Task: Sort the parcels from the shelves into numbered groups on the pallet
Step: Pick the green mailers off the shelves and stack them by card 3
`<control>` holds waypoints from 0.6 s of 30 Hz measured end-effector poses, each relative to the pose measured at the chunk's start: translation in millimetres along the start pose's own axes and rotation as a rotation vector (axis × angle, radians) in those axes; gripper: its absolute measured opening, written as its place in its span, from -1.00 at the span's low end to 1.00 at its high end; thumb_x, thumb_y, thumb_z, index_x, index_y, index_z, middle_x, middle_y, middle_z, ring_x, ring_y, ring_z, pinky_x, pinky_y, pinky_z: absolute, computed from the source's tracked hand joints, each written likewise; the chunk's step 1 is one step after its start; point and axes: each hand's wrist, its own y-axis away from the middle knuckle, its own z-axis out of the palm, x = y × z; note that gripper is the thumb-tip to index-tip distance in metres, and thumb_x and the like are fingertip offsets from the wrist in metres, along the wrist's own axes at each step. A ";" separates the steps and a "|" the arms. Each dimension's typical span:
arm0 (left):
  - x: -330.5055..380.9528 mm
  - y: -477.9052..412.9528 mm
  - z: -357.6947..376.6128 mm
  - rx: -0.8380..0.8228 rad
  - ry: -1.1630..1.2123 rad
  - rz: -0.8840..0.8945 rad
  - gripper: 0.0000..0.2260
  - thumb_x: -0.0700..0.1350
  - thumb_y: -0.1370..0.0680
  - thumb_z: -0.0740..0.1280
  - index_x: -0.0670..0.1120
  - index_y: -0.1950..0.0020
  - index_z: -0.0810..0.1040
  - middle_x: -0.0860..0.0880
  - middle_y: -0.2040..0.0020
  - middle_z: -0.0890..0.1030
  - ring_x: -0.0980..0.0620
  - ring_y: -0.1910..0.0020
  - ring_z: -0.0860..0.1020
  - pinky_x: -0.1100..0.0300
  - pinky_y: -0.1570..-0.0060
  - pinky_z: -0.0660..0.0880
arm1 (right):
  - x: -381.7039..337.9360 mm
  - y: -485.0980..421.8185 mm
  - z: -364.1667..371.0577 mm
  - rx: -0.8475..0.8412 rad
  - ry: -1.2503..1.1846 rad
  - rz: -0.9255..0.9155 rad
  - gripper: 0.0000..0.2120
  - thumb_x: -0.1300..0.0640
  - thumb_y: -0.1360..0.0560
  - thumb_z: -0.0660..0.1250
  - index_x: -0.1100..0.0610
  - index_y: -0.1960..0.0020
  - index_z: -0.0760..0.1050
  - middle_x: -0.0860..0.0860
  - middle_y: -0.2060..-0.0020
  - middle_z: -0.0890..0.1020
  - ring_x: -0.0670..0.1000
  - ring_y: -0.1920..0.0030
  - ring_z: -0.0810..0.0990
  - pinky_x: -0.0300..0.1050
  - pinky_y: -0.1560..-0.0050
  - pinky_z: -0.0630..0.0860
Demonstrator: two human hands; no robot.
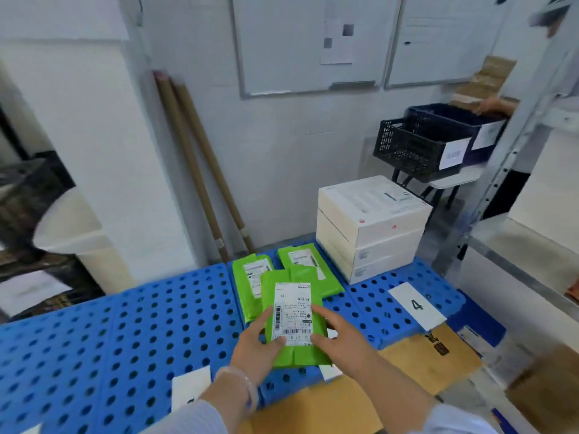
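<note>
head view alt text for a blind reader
Left hand and right hand hold a labelled green plastic mailer parcel over a blue perforated plastic pallet, near other green mailers. Three stacked white boxes stand beyond a paper sign marked 4.

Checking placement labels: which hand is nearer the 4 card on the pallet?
Right. The right hand holds the right edge of the green parcel, on the side towards the 4 card; the left hand grips its left edge, farther away.
</note>
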 end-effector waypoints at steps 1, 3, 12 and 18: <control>-1.0 -8.0 -6.3 0.006 -0.003 -0.011 -0.45 -0.17 -0.55 0.37 0.18 -0.46 0.28 0.09 -0.44 0.36 0.12 -0.30 0.40 0.41 -0.09 0.42 | -4.4 -10.1 5.2 -0.004 0.008 0.007 -0.47 0.07 -0.54 0.34 -0.29 -0.42 0.28 -0.12 -0.32 0.44 -0.13 -0.28 0.42 -0.24 -0.21 0.43; -4.2 -23.7 -14.5 0.027 -0.008 -0.025 -0.43 -0.18 -0.56 0.36 0.14 -0.49 0.26 0.09 -0.43 0.37 0.27 -0.12 0.45 0.53 0.17 0.38 | -10.3 -29.8 13.0 -0.019 0.007 0.010 -0.46 0.09 -0.55 0.33 -0.26 -0.44 0.27 -0.12 -0.35 0.42 -0.14 -0.19 0.44 -0.32 -0.09 0.46; -11.7 -98.4 -25.9 0.183 0.032 -0.155 -0.45 -0.20 -0.56 0.33 0.17 -0.48 0.28 -0.01 -0.38 0.42 0.27 0.18 0.49 0.53 0.44 0.39 | -27.1 -128.8 25.4 -0.117 0.028 0.014 -0.44 0.24 -0.56 0.28 -0.15 -0.47 0.26 -0.10 -0.40 0.39 -0.23 0.10 0.51 -0.44 0.26 0.49; -14.7 -146.1 -25.2 0.261 0.014 -0.211 -0.42 -0.24 -0.54 0.32 0.17 -0.48 0.28 -0.01 -0.29 0.48 0.13 0.19 0.58 0.37 0.37 0.52 | -28.4 -188.8 29.4 -0.194 0.111 0.021 -0.43 0.20 -0.57 0.26 -0.20 -0.48 0.22 -0.09 -0.33 0.45 -0.22 0.22 0.48 -0.48 0.36 0.41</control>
